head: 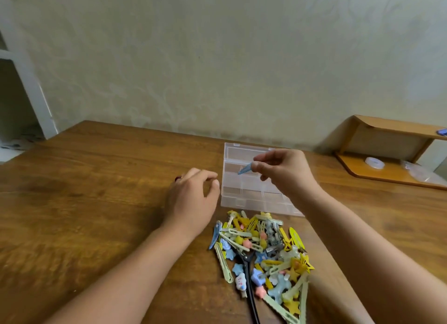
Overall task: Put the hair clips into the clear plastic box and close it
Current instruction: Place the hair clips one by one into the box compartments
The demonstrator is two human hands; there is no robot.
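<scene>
Right hand (pixel 283 172) pinches a blue clip (pixel 244 168) over the open box (pixel 232 178); left hand (pixel 191 198) w/ loose, relaxed grip holds nothing, beside box.

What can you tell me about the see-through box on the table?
The clear plastic box is a flat, see-through organizer with thin walls splitting it into many small compartments. It lies open on the wooden table, with its lid folded back toward the wall. The compartments that show look empty. The pile of hair clips sits just in front of it. The right hand holds a blue hair clip above it, and the left hand rests by its left edge; whether it touches the box is unclear.
</scene>
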